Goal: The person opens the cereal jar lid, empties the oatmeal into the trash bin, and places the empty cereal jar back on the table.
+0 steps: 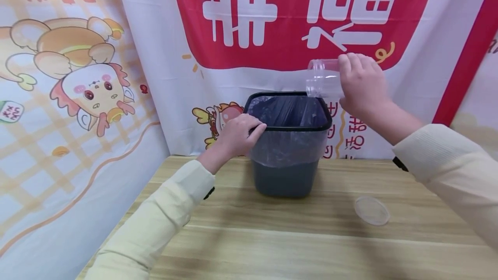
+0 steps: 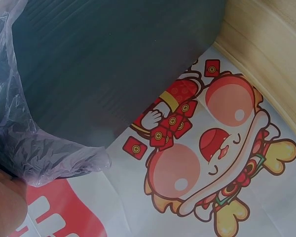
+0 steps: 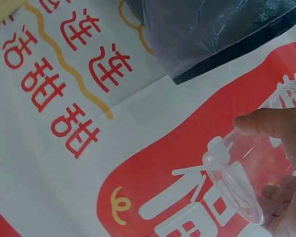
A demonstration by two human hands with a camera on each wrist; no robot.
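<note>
A dark trash can (image 1: 285, 180), lined with a thin clear bag (image 1: 288, 148), stands on the table near the back wall. My left hand (image 1: 240, 133) grips its black rim at the front left corner. In the left wrist view only part of that hand (image 2: 7, 202) shows, beside the bag's folded edge. My right hand (image 1: 362, 83) holds a clear plastic jar (image 1: 324, 79) on its side, its mouth end above the can's right rim. The right wrist view shows thumb and fingers around the see-through jar (image 3: 237, 173); no contents show in it.
A clear round lid (image 1: 371, 211) lies flat on the wooden table (image 1: 311, 249), to the right of the can. Printed cloth (image 1: 249, 55) with a red panel hangs right behind the can, and a cartoon-printed cloth (image 1: 78, 141) covers the left side.
</note>
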